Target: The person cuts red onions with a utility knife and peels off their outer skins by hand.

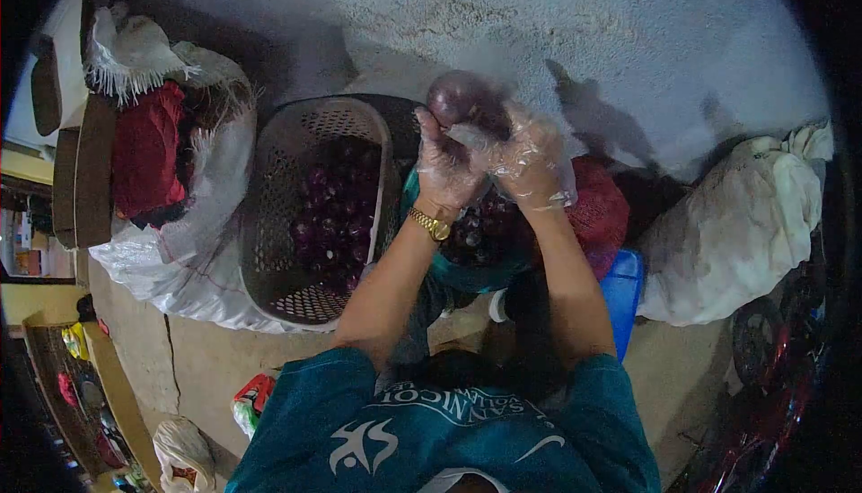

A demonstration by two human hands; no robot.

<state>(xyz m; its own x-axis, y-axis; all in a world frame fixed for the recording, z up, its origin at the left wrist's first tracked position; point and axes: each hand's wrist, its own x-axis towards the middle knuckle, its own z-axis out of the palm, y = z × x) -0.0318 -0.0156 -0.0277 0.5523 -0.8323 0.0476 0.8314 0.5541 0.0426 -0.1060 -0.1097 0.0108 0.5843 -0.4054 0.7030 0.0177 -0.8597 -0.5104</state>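
My left hand (446, 172), with a gold watch at its wrist, and my right hand (536, 165) are raised close together, both in thin clear plastic gloves. At their fingertips is a round, shiny dark-purple red onion (454, 98). A second dark-purple shape beside it is blurred, and I cannot tell if it is part of the same onion. The gloves and blur partly hide the fingers. Below the hands, a teal container (458, 273) holds several dark-purple onions (485, 228). To the left, a grey-brown perforated crate (268, 224) holds several more purple onions (337, 201).
A white woven sack (215, 242) stands left of the crate, with red cloth (148, 156) beside it. On the right are a red mesh sack (597, 210), a blue plastic container (624, 286) and a full whitish sack (736, 233). A rough wall (628, 26) rises behind.
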